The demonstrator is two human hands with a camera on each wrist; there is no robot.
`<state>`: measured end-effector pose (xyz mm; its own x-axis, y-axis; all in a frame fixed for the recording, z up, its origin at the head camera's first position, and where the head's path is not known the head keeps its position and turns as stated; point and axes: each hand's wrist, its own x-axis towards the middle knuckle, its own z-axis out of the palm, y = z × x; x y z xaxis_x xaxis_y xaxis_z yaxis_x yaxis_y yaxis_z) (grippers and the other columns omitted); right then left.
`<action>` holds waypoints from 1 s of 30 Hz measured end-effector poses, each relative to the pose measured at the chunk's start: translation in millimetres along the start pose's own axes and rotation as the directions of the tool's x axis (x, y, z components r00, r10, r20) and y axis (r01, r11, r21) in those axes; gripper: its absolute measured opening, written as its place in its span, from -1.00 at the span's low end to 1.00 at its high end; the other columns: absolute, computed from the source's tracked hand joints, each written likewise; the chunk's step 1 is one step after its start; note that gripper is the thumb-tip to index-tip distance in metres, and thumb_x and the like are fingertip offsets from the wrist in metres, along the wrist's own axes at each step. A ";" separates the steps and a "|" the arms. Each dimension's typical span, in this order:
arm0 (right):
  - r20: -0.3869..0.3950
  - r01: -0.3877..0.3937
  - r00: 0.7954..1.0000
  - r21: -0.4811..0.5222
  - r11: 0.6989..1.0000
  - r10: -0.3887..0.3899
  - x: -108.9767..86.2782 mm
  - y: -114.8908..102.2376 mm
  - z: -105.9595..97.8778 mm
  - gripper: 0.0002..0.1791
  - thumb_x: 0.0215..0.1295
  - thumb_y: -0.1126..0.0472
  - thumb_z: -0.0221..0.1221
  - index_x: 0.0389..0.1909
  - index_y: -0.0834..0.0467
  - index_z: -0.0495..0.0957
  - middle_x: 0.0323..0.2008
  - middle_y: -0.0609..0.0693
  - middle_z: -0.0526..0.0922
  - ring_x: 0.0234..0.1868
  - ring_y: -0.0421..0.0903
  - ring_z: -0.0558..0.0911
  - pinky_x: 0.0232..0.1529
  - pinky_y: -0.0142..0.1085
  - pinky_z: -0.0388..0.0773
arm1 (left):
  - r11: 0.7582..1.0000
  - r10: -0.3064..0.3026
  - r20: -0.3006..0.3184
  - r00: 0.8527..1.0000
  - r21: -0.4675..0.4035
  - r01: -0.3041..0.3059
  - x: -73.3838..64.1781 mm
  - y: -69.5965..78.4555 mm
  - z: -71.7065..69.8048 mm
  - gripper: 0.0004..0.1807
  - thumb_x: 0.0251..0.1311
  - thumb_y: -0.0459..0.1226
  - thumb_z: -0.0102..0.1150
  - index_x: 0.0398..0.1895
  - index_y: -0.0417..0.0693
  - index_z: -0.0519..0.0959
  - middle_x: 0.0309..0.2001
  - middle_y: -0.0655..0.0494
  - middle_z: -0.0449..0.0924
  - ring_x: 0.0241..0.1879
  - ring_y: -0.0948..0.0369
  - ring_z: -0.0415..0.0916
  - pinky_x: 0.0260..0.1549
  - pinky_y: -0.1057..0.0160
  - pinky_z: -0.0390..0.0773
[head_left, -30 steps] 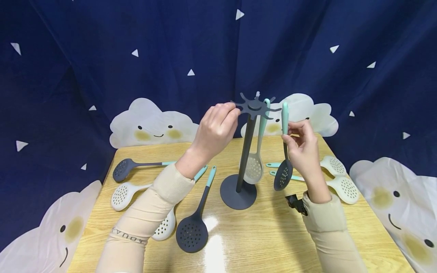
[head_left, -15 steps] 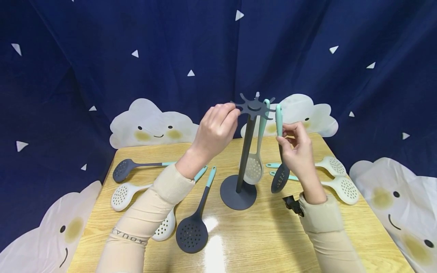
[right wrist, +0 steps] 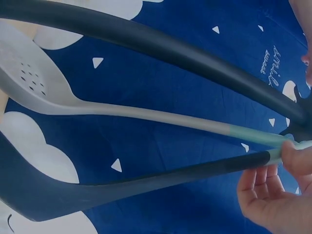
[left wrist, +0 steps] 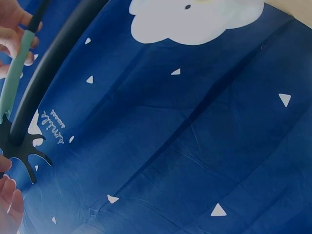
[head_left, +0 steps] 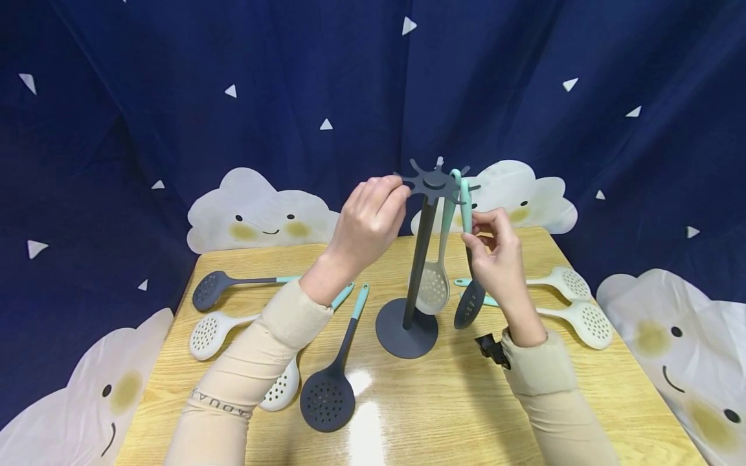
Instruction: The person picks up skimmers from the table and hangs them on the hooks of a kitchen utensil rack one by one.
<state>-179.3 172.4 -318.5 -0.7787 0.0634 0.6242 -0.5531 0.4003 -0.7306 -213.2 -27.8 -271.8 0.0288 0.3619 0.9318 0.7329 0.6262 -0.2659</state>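
Note:
A dark utensil stand (head_left: 417, 272) with a round base and a star-shaped hook top stands on the table. My left hand (head_left: 373, 213) pinches one arm of that top from the left side. Between thumb and fingers, my right hand (head_left: 501, 255) holds a dark slotted spoon (head_left: 469, 305) by its mint handle. The spoon hangs upright, its handle tip close against the hook top (right wrist: 307, 114); I cannot tell whether it touches a hook. Just left of it, a grey slotted spoon (head_left: 432, 291) hangs from the stand, also visible in the right wrist view.
On the left lie a dark slotted ladle (head_left: 211, 290), white skimmers (head_left: 208, 335) and a dark skimmer (head_left: 327, 400). Two white slotted utensils (head_left: 587, 323) lie on the right. A blue curtain (head_left: 361, 77) closes off the back of the table (head_left: 443, 414).
My right hand has carried the dark slotted spoon leftward, up to the stand's hook top. My left hand and the stand stay where they were.

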 end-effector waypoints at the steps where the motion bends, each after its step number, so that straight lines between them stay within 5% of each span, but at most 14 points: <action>1: 0.001 -0.002 1.000 0.005 1.000 0.002 -0.1 0.0 0.8 -0.70 0.04 0.66 0.06 -0.15 0.49 0.34 -0.30 0.09 0.47 -0.30 -0.16 0.46 -0.30 -0.56 0.45 | 1.000 0.000 0.001 1.000 0.000 0.000 0.0 0.0 0.0 -0.92 0.04 -0.55 0.02 -0.40 -0.32 0.50 -0.31 -0.13 0.52 -0.34 0.04 0.48 -0.38 0.22 0.49; 30: 0.031 -0.068 0.997 0.040 0.997 0.067 -4.5 -2.5 10.3 -0.71 0.09 0.58 0.10 -0.14 0.42 0.33 -0.22 0.22 0.51 -0.28 -0.28 0.50 -0.34 -0.57 0.47 | 1.000 -0.011 0.005 1.000 -0.013 0.011 0.2 0.4 -1.2 -0.91 0.05 -0.54 0.01 -0.38 -0.32 0.50 -0.30 -0.13 0.52 -0.33 0.02 0.48 -0.37 0.21 0.49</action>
<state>-177.4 161.7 -322.3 -0.8229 0.0619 0.5649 -0.5099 0.3583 -0.7821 -212.1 -28.3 -271.4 0.0179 0.3583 0.9334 0.7419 0.6211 -0.2526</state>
